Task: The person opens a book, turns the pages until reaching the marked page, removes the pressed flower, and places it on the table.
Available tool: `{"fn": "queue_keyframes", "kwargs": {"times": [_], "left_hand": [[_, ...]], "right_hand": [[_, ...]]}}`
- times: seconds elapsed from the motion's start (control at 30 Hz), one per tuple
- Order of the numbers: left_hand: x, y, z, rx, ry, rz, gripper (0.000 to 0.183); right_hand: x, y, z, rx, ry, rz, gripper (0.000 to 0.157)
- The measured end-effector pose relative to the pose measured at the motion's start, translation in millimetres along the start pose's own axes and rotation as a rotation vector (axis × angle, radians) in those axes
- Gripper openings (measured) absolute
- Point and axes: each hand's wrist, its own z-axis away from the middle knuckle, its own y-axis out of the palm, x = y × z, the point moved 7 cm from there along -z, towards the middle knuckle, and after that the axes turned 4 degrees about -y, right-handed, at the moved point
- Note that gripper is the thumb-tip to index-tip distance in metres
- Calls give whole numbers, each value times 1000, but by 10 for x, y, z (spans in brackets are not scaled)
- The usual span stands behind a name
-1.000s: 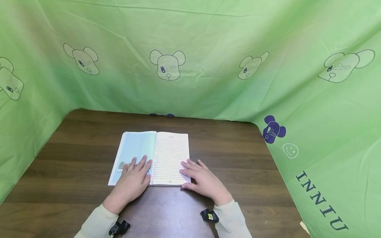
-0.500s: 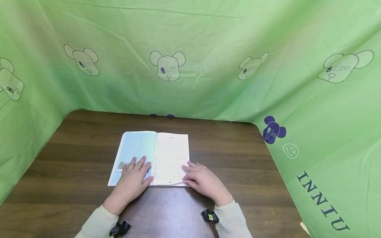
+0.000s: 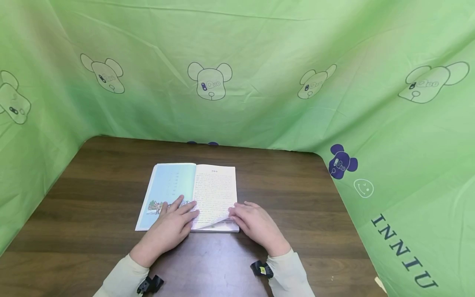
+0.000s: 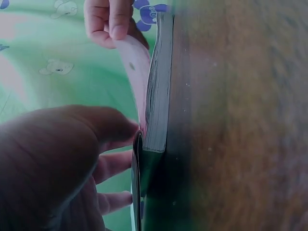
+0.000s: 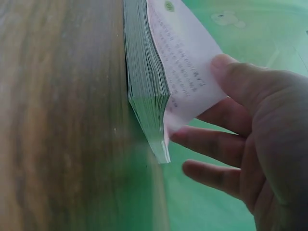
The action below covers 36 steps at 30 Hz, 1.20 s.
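An open book (image 3: 214, 185) lies on the table, its left page (image 3: 170, 177) pale blue with a picture near the bottom, its right page full of print. My right hand (image 3: 257, 227) pinches the lower right corner of the right page (image 5: 192, 57) between thumb and forefinger and holds it lifted and bent off the stack beneath. My left hand (image 3: 165, 229) rests with spread fingers across the lower left page and the spine; in the left wrist view its thumb touches near the fold.
The brown wooden table (image 3: 289, 189) carries the book. A green curtain (image 3: 259, 119) printed with bear heads surrounds its back and sides. Black wrist cameras (image 3: 150, 284) sit at both cuffs.
My right hand has gone from lying on the page to pinching its corner, which has risen. My left hand's fingers have shifted right toward the spine.
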Motion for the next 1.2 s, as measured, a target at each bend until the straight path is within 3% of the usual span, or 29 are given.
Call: {"fn": "queue_keyframes", "kwargs": {"times": [0.23, 0.37, 0.53, 0.67, 0.83, 1.03, 1.13, 1.2], "left_hand": [[17, 8, 2, 21, -11, 28, 50], [25, 13, -8, 9, -19, 18, 50], [38, 17, -23, -12, -21, 6, 42], [69, -11, -33, -56, -37, 14, 48], [100, -136, -42, -228, -26, 56, 78], [85, -314, 9, -473, 66, 22, 110], [78, -336, 31, -502, 79, -25, 115], [76, -327, 31, -480, 71, -58, 113]], "right_hand": [[8, -39, -14, -73, -33, 22, 17], [13, -99, -16, -122, -27, 21, 16], [-52, -181, 4, -208, 40, 32, 23], [-101, -205, 21, -232, 105, 23, 36], [-106, -137, 4, -164, 108, 13, 35], [-40, 15, -27, 8, 38, -37, 35], [-21, 83, -12, 82, 37, -56, 40], [-21, 115, 3, 119, 48, -66, 44]]}}
